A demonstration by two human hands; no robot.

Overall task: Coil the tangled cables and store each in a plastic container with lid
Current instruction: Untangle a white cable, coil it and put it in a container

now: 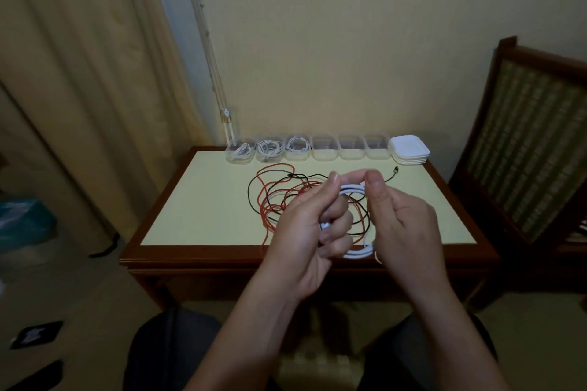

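- We hold the white cable (357, 254) in the air over the near edge of the table (197, 209), already wound into a loop of several turns.
- Our left hand (301, 232) grips the left side of that loop. The thumb and forefinger pinch the top strands and the lower fingers curl round the rest.
- Our right hand (403, 222) pinches the top of the loop just beside the left thumb, and the bottom of the coil runs along its palm. Neither hand is free.
- We judge this cable to be nearly coiled. It has yet to go into a box.
- Beneath our hands, a tangle of red and black cables (270, 209) lies spread on the table, uncoiled. How many cables it holds we cannot tell.
- Along the far edge stand six clear boxes in a row. The three filled containers (270, 149) on the left each hold a white coil, and the three empty containers (351, 147) wait to their right.
- A stack of white lids (409, 152) sits at the right end of the row, and no box in view has a lid on, so all the closing remains.
- Roughly half the storing looks done.
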